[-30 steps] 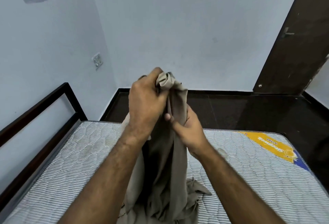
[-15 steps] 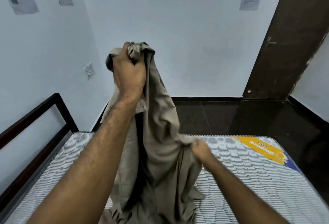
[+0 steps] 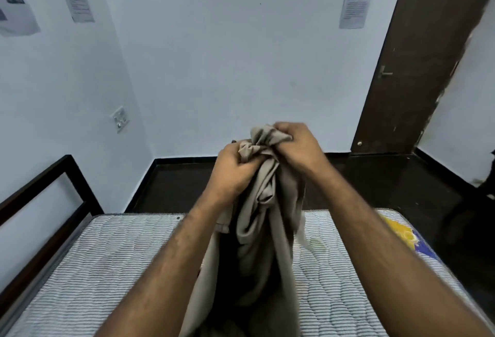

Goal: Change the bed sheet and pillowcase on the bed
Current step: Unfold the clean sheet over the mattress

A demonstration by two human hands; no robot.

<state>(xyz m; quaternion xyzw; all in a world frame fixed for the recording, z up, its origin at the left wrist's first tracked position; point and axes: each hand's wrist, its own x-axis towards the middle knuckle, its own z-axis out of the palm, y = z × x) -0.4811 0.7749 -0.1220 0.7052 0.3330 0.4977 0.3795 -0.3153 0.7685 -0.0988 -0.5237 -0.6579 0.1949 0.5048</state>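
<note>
- Both hands up in front of the chest, close together, knuckles almost meeting over one bunched wad of cloth.
- Left hand point(image 3: 235, 169) clenched on the sheet point(image 3: 263, 229) from the left side, fingers curled into the folds.
- Right hand point(image 3: 297, 146) clenched on the same bunch from the right, slightly higher and farther out than the left.
- Sheet gathered at the top between the fists, the rest hanging straight down below them; long axis vertical, running from the fists toward the body and out of view at the bottom edge.
- Cannot tell whether the hanging end touches the mattress point(image 3: 107, 269), hidden by the forearms and frame edge.
- Neither hand plainly nearer to the cloth: both on it, at the same gathered end; free length all beneath.
- Likely next: find an edge or corner in the bunch and draw the fists apart sideways to open it out; plenty of slack below, none between the hands.
- Look of the sheet: plain beige, soft, heavily creased, twisted into rope-like folds under the fists, dark shadowed hollow between the hanging layers.
- Mattress under and beyond the hands bare, striped quilting, a yellow and blue label point(image 3: 409, 237) off to the right.
- Dark bed frame point(image 3: 53, 184) to the left, by the wall.
</note>
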